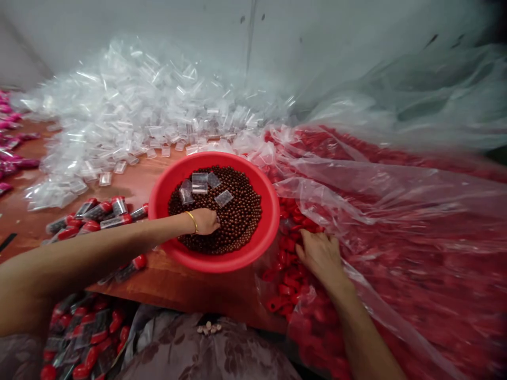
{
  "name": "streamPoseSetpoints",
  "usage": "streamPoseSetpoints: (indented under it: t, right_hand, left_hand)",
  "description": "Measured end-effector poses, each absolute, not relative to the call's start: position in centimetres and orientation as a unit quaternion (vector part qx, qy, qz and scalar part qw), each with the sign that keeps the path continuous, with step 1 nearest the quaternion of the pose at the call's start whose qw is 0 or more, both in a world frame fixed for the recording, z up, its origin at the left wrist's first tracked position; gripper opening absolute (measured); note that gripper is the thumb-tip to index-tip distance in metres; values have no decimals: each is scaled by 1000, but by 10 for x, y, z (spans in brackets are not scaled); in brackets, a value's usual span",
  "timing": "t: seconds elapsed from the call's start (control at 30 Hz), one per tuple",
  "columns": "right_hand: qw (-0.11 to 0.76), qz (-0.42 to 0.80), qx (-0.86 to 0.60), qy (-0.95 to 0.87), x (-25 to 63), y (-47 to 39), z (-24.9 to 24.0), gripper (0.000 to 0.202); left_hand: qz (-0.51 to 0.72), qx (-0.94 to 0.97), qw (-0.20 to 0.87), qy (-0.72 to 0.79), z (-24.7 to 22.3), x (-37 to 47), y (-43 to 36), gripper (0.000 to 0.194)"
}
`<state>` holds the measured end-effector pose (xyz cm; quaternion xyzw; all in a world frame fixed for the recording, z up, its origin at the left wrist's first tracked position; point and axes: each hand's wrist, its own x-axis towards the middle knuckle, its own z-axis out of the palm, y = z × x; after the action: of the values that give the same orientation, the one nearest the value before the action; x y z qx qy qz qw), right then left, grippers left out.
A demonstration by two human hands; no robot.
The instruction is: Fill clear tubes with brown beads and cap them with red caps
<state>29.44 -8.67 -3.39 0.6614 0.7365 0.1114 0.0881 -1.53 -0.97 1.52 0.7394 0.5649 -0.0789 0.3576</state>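
Red bowl [166, 190] sits on the wooden table [190, 287], centre of view. It is filled with small dark brown beads [241, 211], heaped to near the rim. Four small clear bags [200, 183] lie on top of the beads, toward the far left side of the heap.

Left hand [206, 220] reaches into the bowl from the left, a gold bangle [193, 221] on the wrist. Fingers curled down into the beads at the near left part of the heap; grip looks clenched, but what it holds, if anything, is hidden by the fingers.

Right hand [320, 254] lies just right of the bowl, inside a large clear plastic sack [380, 211] full of red caps [287, 264]. Fingertips buried among the caps; cannot tell whether the grip is closed on one.

Left of the bowl: a cluster of filled tubes [101, 211] with red caps, lying flat on the table. More of the same in a pile at lower left [87, 338], below the table edge.

Behind the bowl: a wide heap of empty clear bags [130, 111], reaching the wall.
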Motion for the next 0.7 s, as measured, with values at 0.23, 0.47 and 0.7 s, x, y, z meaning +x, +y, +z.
streamPoseSetpoints:
  t: [0.23, 0.47, 0.7]
  right_hand:
    - [1, 124, 633, 764, 302, -90, -46, 26]
    - [-94, 143, 616, 769, 305, -85, -54, 36]
    - [-340, 40, 615, 711, 303, -81, -49, 30]
  left_hand:
    - [-47, 581, 538, 609, -9, 38, 19, 16]
    - [188, 494, 599, 601, -28, 63, 43, 12]
    - [359, 449, 694, 434, -19, 27, 39, 36]
